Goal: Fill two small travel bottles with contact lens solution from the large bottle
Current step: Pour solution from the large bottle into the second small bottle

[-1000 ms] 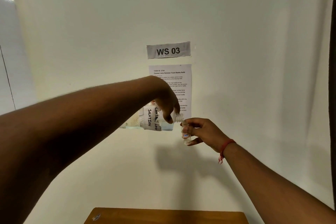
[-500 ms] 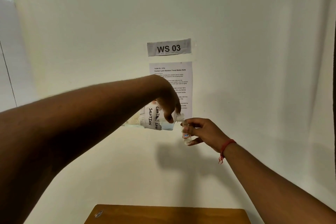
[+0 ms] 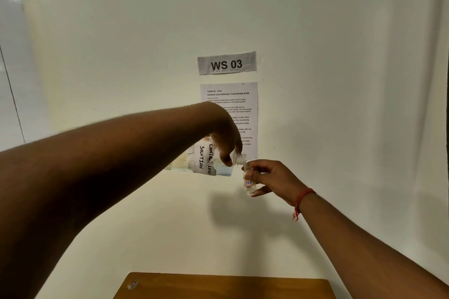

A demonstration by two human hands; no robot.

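Clear large bottle (image 3: pixel 213 161), gripped tipped in my left hand (image 3: pixel 224 139), has crept mouth-to-mouth with the travel bottle (image 3: pixel 249 181) my right hand (image 3: pixel 273 181) pinches; pouring looks underway.

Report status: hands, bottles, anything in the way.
Left hand grips big bottle, tipped on its side. Right hand holds small bottle upright, mouth under big bottle's neck. Nothing between them.
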